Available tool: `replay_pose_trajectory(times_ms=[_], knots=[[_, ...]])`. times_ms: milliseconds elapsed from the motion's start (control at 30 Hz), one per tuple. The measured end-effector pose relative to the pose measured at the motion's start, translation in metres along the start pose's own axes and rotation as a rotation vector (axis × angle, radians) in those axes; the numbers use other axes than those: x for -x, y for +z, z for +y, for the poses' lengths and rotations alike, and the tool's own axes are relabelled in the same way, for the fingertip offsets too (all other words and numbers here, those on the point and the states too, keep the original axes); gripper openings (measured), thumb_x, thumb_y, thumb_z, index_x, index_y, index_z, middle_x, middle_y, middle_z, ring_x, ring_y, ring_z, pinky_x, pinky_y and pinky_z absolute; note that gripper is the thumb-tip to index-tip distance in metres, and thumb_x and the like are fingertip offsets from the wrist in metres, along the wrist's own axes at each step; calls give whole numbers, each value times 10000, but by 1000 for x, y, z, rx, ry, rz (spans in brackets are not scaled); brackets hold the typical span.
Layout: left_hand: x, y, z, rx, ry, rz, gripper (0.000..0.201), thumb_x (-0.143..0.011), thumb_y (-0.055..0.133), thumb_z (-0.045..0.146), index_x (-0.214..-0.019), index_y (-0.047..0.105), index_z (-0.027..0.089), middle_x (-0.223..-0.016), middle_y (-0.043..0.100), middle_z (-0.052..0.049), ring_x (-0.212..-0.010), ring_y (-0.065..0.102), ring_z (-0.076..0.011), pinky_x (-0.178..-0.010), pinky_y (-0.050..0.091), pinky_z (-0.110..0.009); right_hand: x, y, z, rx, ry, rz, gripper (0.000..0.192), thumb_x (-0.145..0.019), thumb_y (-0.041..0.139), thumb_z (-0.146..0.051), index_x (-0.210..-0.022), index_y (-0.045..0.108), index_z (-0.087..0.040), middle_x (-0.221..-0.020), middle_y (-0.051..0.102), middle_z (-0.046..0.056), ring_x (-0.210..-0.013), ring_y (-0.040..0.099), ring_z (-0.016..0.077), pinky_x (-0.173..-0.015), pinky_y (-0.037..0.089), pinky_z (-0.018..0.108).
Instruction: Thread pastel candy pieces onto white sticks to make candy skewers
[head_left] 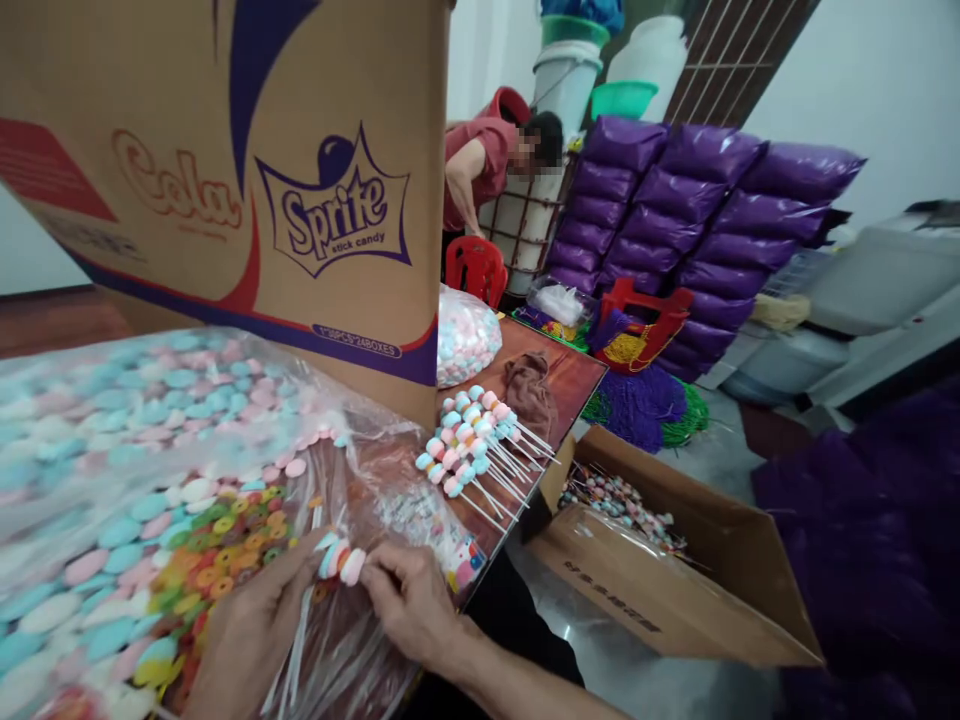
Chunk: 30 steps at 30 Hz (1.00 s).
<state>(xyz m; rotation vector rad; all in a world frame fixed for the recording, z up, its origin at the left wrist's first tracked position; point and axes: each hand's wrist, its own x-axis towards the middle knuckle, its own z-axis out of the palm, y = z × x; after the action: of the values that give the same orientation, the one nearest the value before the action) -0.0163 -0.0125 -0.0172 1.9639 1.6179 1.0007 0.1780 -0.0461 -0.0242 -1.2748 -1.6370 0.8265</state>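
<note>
Between my two hands is a marshmallow stick [341, 559], a short row of blue, white and pink marshmallows with an orange piece among them. My left hand [251, 630] pinches its left end, and my right hand [414, 598] is closed at its right end, fingers hiding the stick there. Bare white sticks [301, 640] lie beneath and beside my left hand. Left of it spread loose pastel marshmallows [124, 545] and colourful gummy rings [217, 540] on clear plastic. Finished-looking marshmallow skewers [469, 440] are piled further off, their white sticks pointing right.
A large printed carton [360, 330] stands on the table behind the candy. Beside the table's right edge, an open cardboard box [660, 610] holds more skewers. Past it are a red stool [637, 320], stacked purple bags [675, 220] and a bending person [487, 165].
</note>
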Motion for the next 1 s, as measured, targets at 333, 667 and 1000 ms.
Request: replay_pose_trajectory(times_ms=[333, 667, 1000], knots=[[-17, -1, 43, 259, -99, -37, 563, -844, 583, 590, -1282, 666, 245, -1150, 763, -37, -1080, 712, -245, -990, 544, -348, -2, -88, -21, 188, -172, 165, 252, -968, 476, -232, -754, 606, -200, -694, 574, -7, -636, 500, 131, -630, 369, 255], [-25, -16, 25, 557, -397, 157, 467, -618, 777, 545, -923, 702, 199, -828, 703, 0, -760, 634, -151, -666, 526, -215, -61, -178, 16, 893, 15, 419, 238, -971, 531, -272, -936, 752, -190, -912, 686, 96, -845, 585, 230, -749, 414, 318], [-43, -28, 45, 423, -526, 42, 460, -515, 795, 493, -889, 768, 227, -952, 780, -25, -942, 708, -248, -801, 608, -320, -41, -245, 46, 509, 120, 793, 276, -861, 574, -348, -1000, 724, -163, -803, 723, 56, -724, 648, 201, -708, 504, 311]])
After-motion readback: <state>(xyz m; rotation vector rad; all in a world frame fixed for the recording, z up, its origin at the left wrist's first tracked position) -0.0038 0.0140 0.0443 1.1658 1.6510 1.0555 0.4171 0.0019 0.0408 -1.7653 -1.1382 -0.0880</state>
